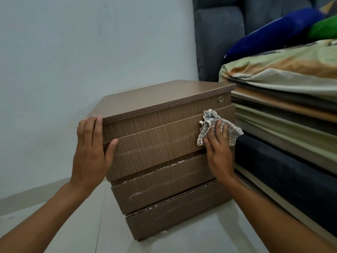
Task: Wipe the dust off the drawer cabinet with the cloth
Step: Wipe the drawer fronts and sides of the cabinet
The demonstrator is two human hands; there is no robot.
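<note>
A brown wood-grain drawer cabinet (160,143) with three drawer fronts and a small round lock near its top right stands on the floor. My left hand (91,150) grips its front left corner, fingers on the side panel and thumb on the top drawer front. My right hand (218,150) presses a crumpled checked cloth (217,125) flat against the right end of the top drawer front. Pale dust streaks show on the drawer fronts, and crumbs of dust line the gaps between the drawers.
A bed (291,99) with stacked mattresses and patterned sheets stands right next to the cabinet's right side, with blue and green pillows on it. A pale wall (73,52) lies behind and to the left. The floor (91,225) is light tile.
</note>
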